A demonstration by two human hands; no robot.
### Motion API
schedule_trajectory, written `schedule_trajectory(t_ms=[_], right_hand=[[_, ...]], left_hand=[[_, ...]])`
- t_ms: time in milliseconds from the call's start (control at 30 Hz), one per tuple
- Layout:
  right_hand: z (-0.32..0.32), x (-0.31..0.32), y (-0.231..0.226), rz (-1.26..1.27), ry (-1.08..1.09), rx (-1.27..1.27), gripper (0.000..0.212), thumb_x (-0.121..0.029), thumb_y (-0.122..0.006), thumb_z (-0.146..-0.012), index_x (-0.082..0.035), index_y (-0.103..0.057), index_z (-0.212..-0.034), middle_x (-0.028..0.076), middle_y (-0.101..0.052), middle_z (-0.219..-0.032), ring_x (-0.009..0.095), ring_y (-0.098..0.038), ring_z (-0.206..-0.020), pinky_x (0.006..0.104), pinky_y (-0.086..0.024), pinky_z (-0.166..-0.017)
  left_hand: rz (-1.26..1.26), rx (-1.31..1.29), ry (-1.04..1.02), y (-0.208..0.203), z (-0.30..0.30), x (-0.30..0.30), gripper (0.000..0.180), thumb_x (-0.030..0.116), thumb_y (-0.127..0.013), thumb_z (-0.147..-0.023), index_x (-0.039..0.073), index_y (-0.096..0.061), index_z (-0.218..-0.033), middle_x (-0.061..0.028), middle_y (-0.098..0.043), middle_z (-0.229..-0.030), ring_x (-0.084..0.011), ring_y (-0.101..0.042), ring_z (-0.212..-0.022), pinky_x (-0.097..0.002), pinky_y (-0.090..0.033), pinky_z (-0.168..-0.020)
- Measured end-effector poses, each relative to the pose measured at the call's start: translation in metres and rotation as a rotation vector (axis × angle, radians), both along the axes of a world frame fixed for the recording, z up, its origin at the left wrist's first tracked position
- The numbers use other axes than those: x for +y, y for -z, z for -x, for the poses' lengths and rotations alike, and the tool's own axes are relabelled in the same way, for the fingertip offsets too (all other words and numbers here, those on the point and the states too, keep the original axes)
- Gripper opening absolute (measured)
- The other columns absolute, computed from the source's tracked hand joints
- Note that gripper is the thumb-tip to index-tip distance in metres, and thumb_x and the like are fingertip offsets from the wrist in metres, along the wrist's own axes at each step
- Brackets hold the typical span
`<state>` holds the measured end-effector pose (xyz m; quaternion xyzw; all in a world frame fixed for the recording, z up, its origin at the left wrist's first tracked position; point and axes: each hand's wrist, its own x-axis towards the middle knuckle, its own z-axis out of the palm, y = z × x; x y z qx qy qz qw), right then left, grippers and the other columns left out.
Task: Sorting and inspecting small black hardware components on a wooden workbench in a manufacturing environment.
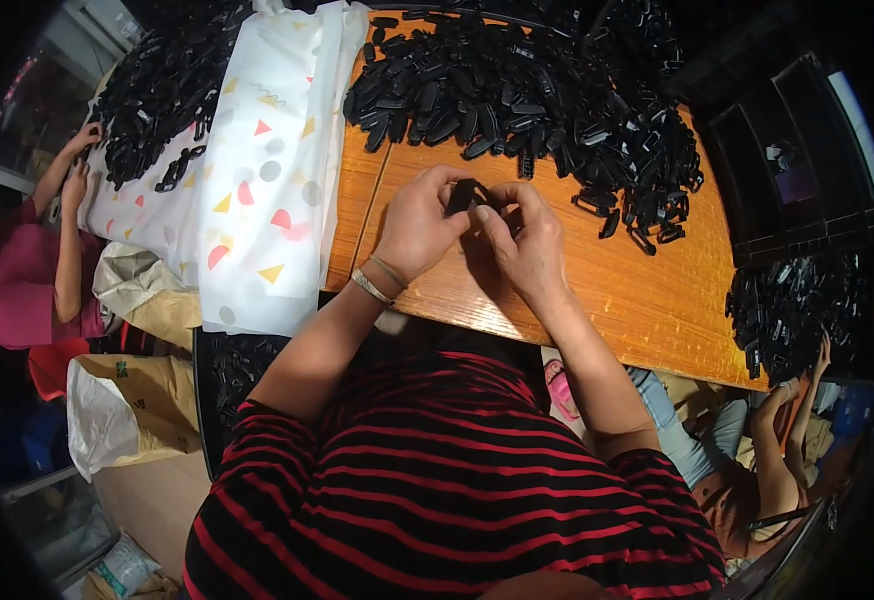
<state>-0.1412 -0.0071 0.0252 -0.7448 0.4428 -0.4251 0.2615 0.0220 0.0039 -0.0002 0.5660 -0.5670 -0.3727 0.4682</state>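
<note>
Between my two hands, just above the front part of the wooden table (437, 262), is a small black plastic piece (469, 193) with an opening in it. My left hand (419, 218) pinches its left side between thumb and fingers. On the other side my right hand (529, 232) grips it, thumb and forefinger closed against it. Fingers cover much of the piece, so its exact kind cannot be told. Beyond my hands lies a large heap of similar long black plastic pieces (517, 85), some of them loose at the heap's near edge.
A white patterned cover (262, 190) lies left of the wood. Farther left, a person in a purple-red top (32, 285) works at another black heap (162, 90). Paper sacks (137, 415) stand below. On the right are a black crate (792, 150), more black pieces (797, 300) and another person's arm (807, 405).
</note>
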Motion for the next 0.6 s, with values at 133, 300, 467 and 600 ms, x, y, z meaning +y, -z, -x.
schedule_trajectory(t_ms=[133,300,467,600], right_hand=[[0.001,-0.002,0.010,-0.071,-0.006,-0.042,0.021,-0.009,-0.072,-0.083,0.003,-0.061,-0.098,0.015,-0.064,-0.084,0.024,-0.065,-0.066,0.0332,-0.051,-0.061],[0.001,0.006,0.004,-0.085,-0.056,-0.165,0.019,-0.004,-0.069,-0.088,0.001,-0.063,-0.106,0.000,-0.062,-0.078,0.004,-0.053,-0.064,0.0193,-0.043,-0.058],[0.002,0.006,0.004,-0.123,-0.088,-0.213,0.021,-0.004,-0.068,-0.089,0.002,-0.062,-0.109,-0.002,-0.062,-0.079,0.003,-0.052,-0.066,0.0183,-0.043,-0.059],[0.004,0.006,0.004,-0.149,-0.097,-0.227,0.021,-0.003,-0.067,-0.089,0.003,-0.063,-0.109,0.000,-0.061,-0.086,0.004,-0.054,-0.069,0.0186,-0.044,-0.061]], left_hand=[[-0.018,0.375,0.187,-0.004,0.000,0.007,0.037,0.006,-0.070,-0.086,-0.001,-0.057,-0.120,-0.0044,-0.066,-0.092,-0.0091,-0.062,-0.077,-0.0238,-0.052,-0.071],[-0.163,0.669,0.228,-0.012,-0.007,0.012,0.033,0.009,-0.061,-0.095,-0.001,-0.055,-0.127,-0.0031,-0.065,-0.100,-0.0076,-0.061,-0.083,-0.0221,-0.052,-0.074],[-0.096,0.654,0.235,-0.007,-0.008,0.011,0.033,0.009,-0.060,-0.096,0.000,-0.056,-0.127,-0.0033,-0.066,-0.101,-0.0064,-0.061,-0.081,-0.0196,-0.050,-0.073],[-0.088,0.660,0.226,-0.005,-0.007,0.011,0.032,0.008,-0.060,-0.096,0.000,-0.057,-0.126,-0.0025,-0.066,-0.098,-0.0059,-0.060,-0.079,-0.0187,-0.050,-0.071]])
